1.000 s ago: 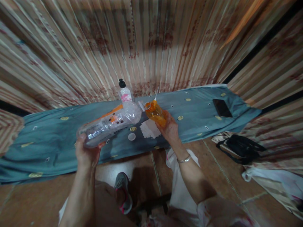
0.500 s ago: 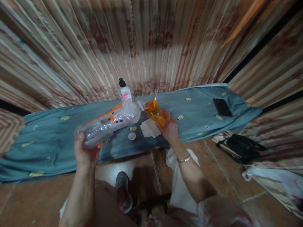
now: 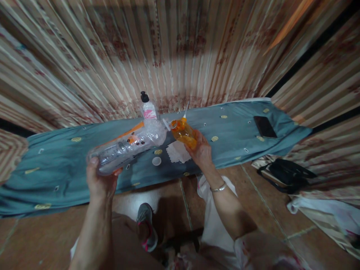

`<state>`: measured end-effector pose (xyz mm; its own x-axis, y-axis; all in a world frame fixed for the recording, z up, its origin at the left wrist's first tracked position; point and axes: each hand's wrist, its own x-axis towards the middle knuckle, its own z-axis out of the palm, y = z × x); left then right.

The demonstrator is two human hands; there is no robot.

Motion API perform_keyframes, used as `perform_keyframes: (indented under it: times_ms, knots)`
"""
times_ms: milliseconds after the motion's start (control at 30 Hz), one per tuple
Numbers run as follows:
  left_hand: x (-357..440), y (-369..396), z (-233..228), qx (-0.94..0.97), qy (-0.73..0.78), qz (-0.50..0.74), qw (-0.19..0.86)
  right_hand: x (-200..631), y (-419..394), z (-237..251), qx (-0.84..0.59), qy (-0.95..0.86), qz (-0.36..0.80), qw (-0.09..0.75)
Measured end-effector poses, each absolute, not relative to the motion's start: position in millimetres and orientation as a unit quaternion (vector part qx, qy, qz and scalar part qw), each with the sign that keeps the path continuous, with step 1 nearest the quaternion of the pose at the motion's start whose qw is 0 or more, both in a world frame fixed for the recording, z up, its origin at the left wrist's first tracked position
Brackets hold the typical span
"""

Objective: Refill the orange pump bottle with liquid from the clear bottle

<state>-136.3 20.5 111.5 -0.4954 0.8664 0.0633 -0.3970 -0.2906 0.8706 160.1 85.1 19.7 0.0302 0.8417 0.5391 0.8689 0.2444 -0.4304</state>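
Note:
My left hand (image 3: 102,178) grips the base of a large clear plastic bottle (image 3: 123,148) with an orange label, tilted so its neck points right and up. Wrapped round a small amber bottle (image 3: 182,134), my right hand (image 3: 201,150) holds it with its open mouth against or just beside the clear bottle's mouth; I cannot tell if they touch. Behind the clear bottle stands a white bottle (image 3: 149,110) with a black cap and pink label. Below lie a white cap (image 3: 156,161) and a crumpled pale tissue (image 3: 177,152). A white nozzle with a thin tube (image 3: 185,111) shows behind the amber bottle.
A teal patterned cloth (image 3: 230,131) covers the long table. On its right lies a dark phone (image 3: 264,126). Striped curtains (image 3: 180,56) hang close behind. A black bag (image 3: 287,174) rests at the lower right, and my shoe (image 3: 146,227) is on the tiled floor.
The clear bottle's base and my left hand have shifted very slightly left. The amber bottle and my right hand stay almost in place.

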Motion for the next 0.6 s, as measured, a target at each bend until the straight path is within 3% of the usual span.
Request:
perform_keyframes:
  times_ms: [600]
  knots:
    - [-136.0,20.0,113.8,0.286,0.417,0.759,0.411,157.8,84.9,21.8,-0.620,-0.695,-0.009,0.364]
